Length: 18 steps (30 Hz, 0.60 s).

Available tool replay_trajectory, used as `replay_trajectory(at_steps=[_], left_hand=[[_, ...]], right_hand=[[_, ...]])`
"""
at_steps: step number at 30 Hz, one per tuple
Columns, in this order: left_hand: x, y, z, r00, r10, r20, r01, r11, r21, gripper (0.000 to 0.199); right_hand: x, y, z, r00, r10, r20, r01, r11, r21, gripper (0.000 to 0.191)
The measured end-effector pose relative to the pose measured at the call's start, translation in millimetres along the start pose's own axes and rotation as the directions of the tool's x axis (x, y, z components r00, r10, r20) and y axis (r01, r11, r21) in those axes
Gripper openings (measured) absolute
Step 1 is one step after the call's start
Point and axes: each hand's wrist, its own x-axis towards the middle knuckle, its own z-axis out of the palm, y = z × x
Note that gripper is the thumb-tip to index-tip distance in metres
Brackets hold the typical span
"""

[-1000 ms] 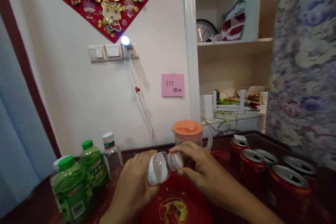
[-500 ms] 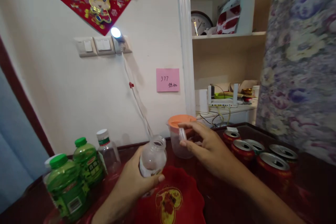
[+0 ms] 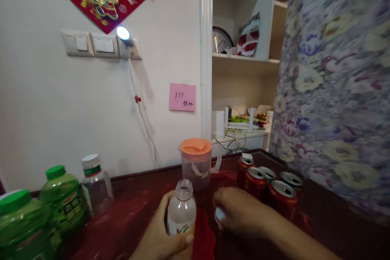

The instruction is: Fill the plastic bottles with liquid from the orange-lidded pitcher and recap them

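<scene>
My left hand point(image 3: 160, 231) is wrapped around a clear, uncapped bottle point(image 3: 182, 210) with a printed label. The bottle stands nearly upright, its open mouth facing up, above a red scalloped tray point(image 3: 208, 237) that is mostly hidden. To the right, my right hand point(image 3: 239, 211) is low over the dark table, slightly blurred. Its closed fingers pinch a whitish bottle cap point(image 3: 219, 214); whether the cap touches the table I cannot tell. Just behind the hands stands a translucent pitcher point(image 3: 195, 170) with an orange lid.
Several opened drink cans point(image 3: 283, 197) stand at the right. On the left are two green-capped jars point(image 3: 63, 199) and a clear white-capped bottle point(image 3: 99, 193). A white cable point(image 3: 141, 118) runs down the wall behind the table. A router point(image 3: 239, 126) sits on the shelf.
My right hand has dropped from in front of the pitcher towards the table, carrying the cap. The bottle in my left hand is more upright. The view has swung right.
</scene>
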Motion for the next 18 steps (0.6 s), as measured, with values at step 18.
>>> replay_trajectory(at_steps=[18], left_hand=[[-0.9, 38.9, -40.2, 0.970, -0.138, 0.199, 0.084, 0.963, 0.256, 0.079]], right_hand=[[82.6, 68.4, 6.2, 0.747, 0.217, -0.629, 0.206, 0.824, 0.528, 0.034]])
